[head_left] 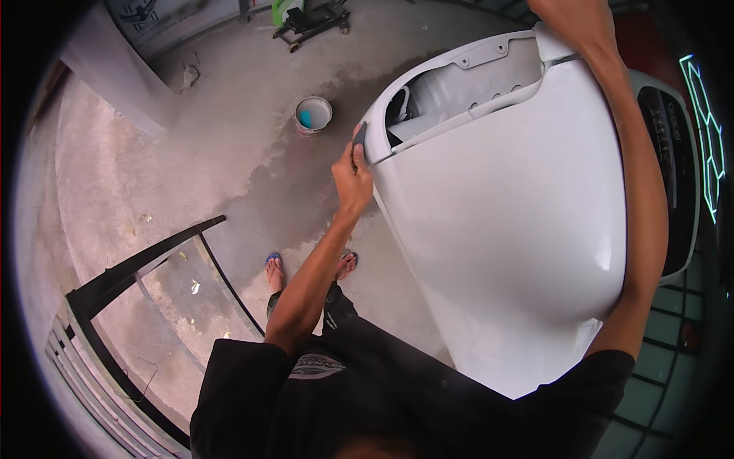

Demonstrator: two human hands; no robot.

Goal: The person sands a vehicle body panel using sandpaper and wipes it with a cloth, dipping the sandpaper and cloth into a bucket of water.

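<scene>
A white car body panel [497, 206] fills the right half of the view. At its far end is an open lamp recess [466, 88] with bare painted metal inside. My left hand [352, 177] is at the panel's left rim beside the recess, its fingers closed on a thin dark grey sheet [359, 139] that looks like sandpaper. The sheet lies against the curved white edge. Across the panel reaches my right arm, with my right hand [577, 24] at the far upper corner of the recess. The top of the picture cuts off that hand's fingers.
A bucket [304, 131] holding something blue stands on the partly wet concrete floor [252, 153]. A wheeled dolly [315, 24] lies farther off. A black metal frame [157, 249] is at the left, near a pillar [122, 69]. Dark car glass [664, 153] lies beyond my right arm.
</scene>
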